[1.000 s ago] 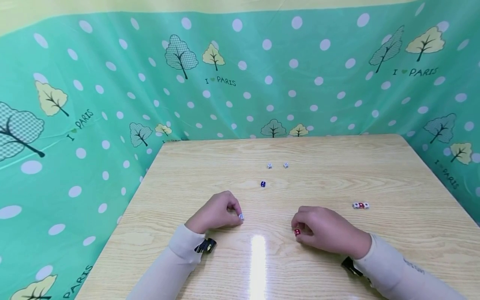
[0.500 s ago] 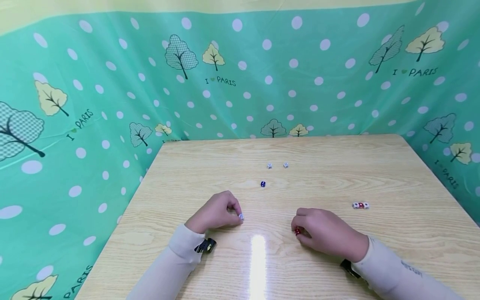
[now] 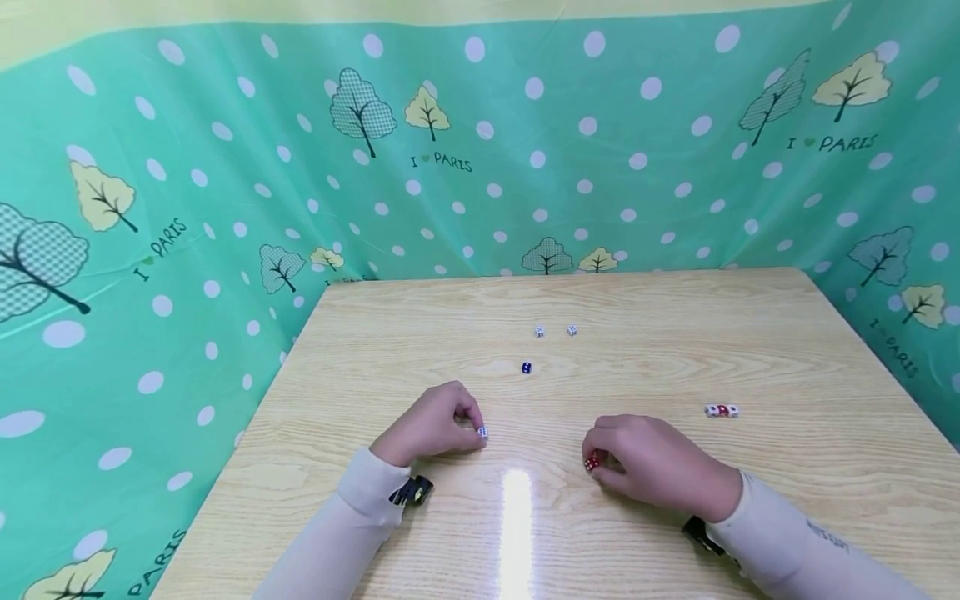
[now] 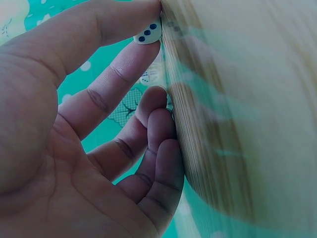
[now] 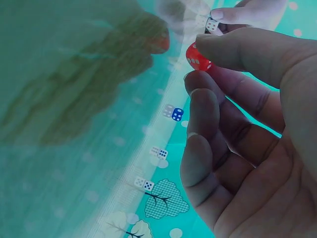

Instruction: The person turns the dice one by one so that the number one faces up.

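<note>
My left hand [image 3: 435, 423] rests low on the table and pinches a white die [image 3: 483, 433] between thumb and index finger. Close up in the left wrist view, that white die [image 4: 148, 33] shows three dark pips on one face. To the right, my right hand [image 3: 651, 460] holds a red die [image 3: 592, 462] with white pips between thumb and fingers. In the right wrist view the red die [image 5: 198, 58] is by the thumb tip, just off or at the tabletop; I cannot tell which. Its other fingers curl loosely.
Ahead of the hands lies a blue die [image 3: 527, 367]. Farther back sit two white dice, one on the left [image 3: 539, 332] and one on the right [image 3: 572, 330]. Beyond my right hand, a short row of white and red dice [image 3: 722, 411] stands on the wooden table [image 3: 420, 333]. A patterned curtain [image 3: 480, 208] surrounds it.
The red die has turned between my right fingers and shows different faces. The right hand shifted only slightly. My left hand and the other dice stay in place.
</note>
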`<state>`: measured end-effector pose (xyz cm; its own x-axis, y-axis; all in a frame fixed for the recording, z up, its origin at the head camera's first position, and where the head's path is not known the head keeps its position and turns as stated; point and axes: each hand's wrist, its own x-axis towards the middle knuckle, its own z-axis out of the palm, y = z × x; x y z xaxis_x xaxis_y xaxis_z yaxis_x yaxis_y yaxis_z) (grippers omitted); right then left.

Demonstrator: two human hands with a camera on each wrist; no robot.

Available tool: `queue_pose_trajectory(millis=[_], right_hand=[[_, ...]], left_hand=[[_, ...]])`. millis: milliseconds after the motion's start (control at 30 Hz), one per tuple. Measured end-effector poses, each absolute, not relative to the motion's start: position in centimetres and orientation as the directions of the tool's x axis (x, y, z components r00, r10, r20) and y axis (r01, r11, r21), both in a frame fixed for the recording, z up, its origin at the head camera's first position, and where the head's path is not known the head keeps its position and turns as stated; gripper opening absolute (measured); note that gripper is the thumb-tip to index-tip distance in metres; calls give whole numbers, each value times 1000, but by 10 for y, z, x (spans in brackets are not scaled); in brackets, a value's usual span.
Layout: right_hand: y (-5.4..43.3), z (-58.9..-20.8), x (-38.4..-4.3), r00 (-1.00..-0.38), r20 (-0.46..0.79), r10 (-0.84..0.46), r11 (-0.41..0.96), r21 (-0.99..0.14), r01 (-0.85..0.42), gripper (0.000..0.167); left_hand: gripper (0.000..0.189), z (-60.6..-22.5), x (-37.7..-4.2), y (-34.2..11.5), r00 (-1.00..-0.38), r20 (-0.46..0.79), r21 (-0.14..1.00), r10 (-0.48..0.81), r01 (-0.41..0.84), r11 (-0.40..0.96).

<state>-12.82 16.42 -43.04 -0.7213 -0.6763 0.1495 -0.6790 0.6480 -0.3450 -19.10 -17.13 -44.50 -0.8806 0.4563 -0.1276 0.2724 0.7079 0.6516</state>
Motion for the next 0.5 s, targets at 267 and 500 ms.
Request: queue_pose_trajectory(millis=[267, 500], right_hand=[[164, -433, -132, -745, 122, -656, 654, -401, -642, 15], [169, -435, -133, -737, 116, -666, 632, -436, -640, 17]], left_hand=[[18, -446, -192, -171, -880, -128, 656, 458, 271, 704], [18, -446, -192, -171, -880, -126, 655, 458, 272, 705]])
